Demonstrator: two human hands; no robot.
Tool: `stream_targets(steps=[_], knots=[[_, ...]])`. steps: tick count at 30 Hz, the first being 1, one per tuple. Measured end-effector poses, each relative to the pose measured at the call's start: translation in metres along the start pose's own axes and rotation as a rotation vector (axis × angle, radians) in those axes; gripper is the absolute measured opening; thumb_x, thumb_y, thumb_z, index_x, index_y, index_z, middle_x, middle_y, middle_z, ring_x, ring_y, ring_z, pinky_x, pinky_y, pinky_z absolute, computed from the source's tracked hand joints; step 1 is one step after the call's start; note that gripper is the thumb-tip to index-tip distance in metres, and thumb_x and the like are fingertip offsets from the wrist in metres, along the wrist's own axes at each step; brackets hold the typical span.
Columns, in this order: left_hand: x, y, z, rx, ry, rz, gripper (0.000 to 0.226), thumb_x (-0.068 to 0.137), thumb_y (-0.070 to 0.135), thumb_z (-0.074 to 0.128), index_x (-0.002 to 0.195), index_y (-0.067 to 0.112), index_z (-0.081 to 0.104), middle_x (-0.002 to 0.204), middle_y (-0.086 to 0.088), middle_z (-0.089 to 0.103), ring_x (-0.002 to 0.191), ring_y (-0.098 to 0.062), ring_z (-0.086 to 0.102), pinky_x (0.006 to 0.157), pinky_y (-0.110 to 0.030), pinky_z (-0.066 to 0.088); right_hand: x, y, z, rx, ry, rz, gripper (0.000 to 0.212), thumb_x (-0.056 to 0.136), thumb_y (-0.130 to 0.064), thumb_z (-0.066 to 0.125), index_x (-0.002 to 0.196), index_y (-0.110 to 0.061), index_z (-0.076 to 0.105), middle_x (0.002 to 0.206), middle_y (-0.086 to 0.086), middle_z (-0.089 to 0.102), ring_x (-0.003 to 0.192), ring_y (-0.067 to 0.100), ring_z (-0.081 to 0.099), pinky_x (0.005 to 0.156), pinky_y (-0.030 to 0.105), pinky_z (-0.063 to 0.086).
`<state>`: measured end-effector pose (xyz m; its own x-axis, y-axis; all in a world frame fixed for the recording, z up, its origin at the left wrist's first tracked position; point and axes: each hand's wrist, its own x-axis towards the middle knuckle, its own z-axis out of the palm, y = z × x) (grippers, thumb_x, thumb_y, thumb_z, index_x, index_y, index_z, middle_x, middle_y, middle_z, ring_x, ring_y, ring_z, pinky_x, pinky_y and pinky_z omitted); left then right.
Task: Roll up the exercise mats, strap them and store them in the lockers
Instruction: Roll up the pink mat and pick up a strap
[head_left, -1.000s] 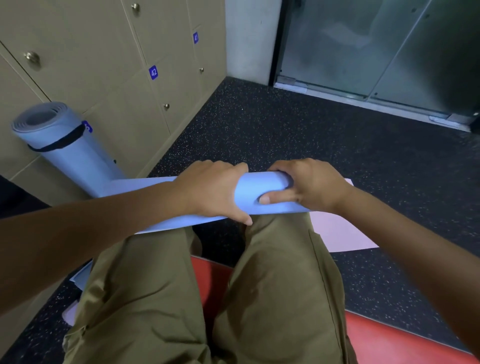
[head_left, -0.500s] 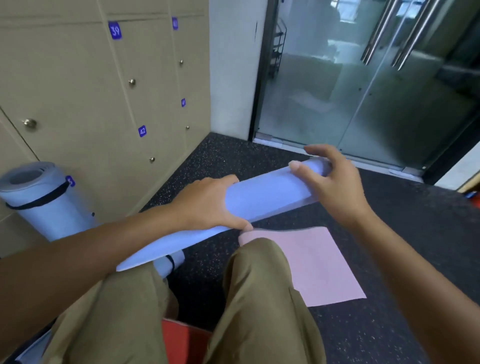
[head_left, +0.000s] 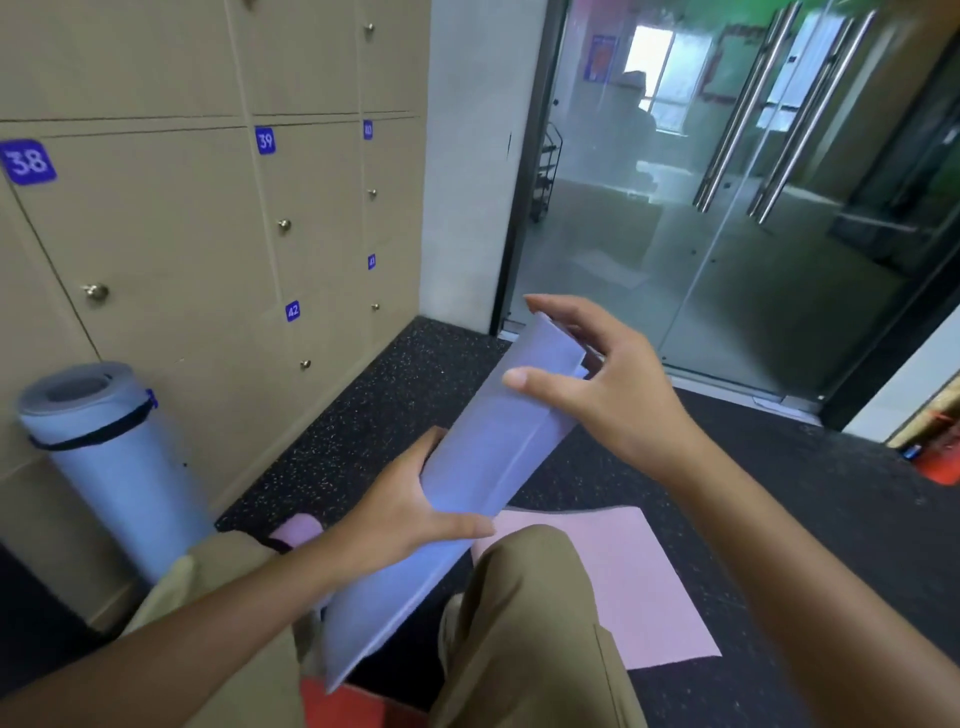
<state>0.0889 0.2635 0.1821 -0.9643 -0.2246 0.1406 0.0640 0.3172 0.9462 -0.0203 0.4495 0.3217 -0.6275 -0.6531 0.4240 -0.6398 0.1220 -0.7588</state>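
Observation:
A rolled pale blue mat (head_left: 483, 457) slants up from my lap toward the glass door. My left hand (head_left: 400, 514) grips its lower middle, thumb across the front. At the roll's upper end my right hand (head_left: 597, 384) has its fingers and thumb spread loosely around it. A second blue mat (head_left: 111, 457), rolled and bound with a black strap, stands upright against the beige lockers (head_left: 171, 218). A pink mat (head_left: 639, 587) lies flat on the floor beside my right knee. A pink roll end (head_left: 296, 530) peeks out by my left knee.
Locker doors carry blue number tags 38 to 42 and small metal knobs. A glass door (head_left: 727, 208) with steel handles stands ahead. A red mat (head_left: 353, 706) lies under my legs on the black speckled floor (head_left: 374, 415). Orange objects (head_left: 940, 457) sit at the far right.
The blue roll has been lifted off my knees and tilted upward to the right. My right hand slid to its upper end and loosened. The view has risen toward the door.

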Motion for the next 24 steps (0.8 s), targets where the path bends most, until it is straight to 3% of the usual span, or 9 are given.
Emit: stream_targets(steps=[3, 8, 12, 17, 20, 24], knots=[[-0.023, -0.011, 0.004, -0.068, 0.024, -0.013, 0.096, 0.054, 0.040, 0.098, 0.137, 0.033, 0.050, 0.129, 0.008, 0.067, 0.120, -0.012, 0.065, 0.101, -0.046, 0.054, -0.011, -0.015, 0.021, 0.012, -0.059, -0.087, 0.072, 0.071, -0.041, 0.087, 0.137, -0.030, 0.060, 0.132, -0.014, 0.064, 0.125, -0.003, 0.057, 0.101, 0.020, 0.049], [-0.055, -0.036, 0.005, -0.141, 0.026, -0.060, 0.100, 0.056, 0.035, 0.097, 0.142, 0.030, 0.047, 0.133, 0.009, 0.066, 0.126, -0.010, 0.061, 0.098, -0.028, 0.051, -0.023, -0.017, 0.059, -0.247, -0.170, -0.255, 0.066, 0.083, -0.058, 0.073, 0.142, -0.034, 0.057, 0.150, -0.009, 0.052, 0.139, 0.009, 0.046, 0.115, 0.040, 0.041], [-0.073, -0.053, 0.006, -0.183, 0.022, -0.090, 0.102, 0.058, 0.030, 0.096, 0.145, 0.026, 0.044, 0.138, 0.009, 0.063, 0.131, -0.010, 0.058, 0.100, -0.024, 0.048, -0.033, -0.012, 0.079, -0.336, -0.236, -0.251, 0.062, 0.087, -0.063, 0.061, 0.143, -0.038, 0.055, 0.155, -0.010, 0.046, 0.144, 0.007, 0.038, 0.118, 0.039, 0.035], [-0.075, -0.058, 0.002, -0.195, 0.005, -0.117, 0.102, 0.055, 0.031, 0.096, 0.142, 0.026, 0.044, 0.132, 0.011, 0.066, 0.126, -0.010, 0.061, 0.095, -0.024, 0.050, -0.033, -0.010, 0.087, -0.359, -0.203, -0.307, 0.059, 0.090, -0.059, 0.062, 0.144, -0.034, 0.056, 0.155, -0.004, 0.048, 0.144, 0.013, 0.041, 0.118, 0.040, 0.036], [-0.074, -0.060, 0.001, -0.175, -0.040, -0.111, 0.106, 0.059, 0.027, 0.096, 0.148, 0.022, 0.040, 0.138, 0.007, 0.063, 0.131, -0.012, 0.057, 0.101, -0.026, 0.049, -0.033, -0.003, 0.089, -0.394, -0.197, -0.335, 0.059, 0.091, -0.057, 0.063, 0.144, -0.031, 0.057, 0.155, -0.003, 0.049, 0.146, 0.017, 0.041, 0.119, 0.041, 0.036], [-0.073, -0.066, 0.001, -0.156, -0.086, -0.106, 0.103, 0.065, 0.016, 0.095, 0.150, 0.023, 0.038, 0.141, 0.015, 0.060, 0.134, -0.007, 0.054, 0.102, -0.021, 0.046, -0.036, 0.008, 0.087, -0.479, -0.238, -0.368, 0.064, 0.092, -0.060, 0.062, 0.148, -0.031, 0.052, 0.159, -0.001, 0.043, 0.150, 0.019, 0.034, 0.120, 0.043, 0.034]])
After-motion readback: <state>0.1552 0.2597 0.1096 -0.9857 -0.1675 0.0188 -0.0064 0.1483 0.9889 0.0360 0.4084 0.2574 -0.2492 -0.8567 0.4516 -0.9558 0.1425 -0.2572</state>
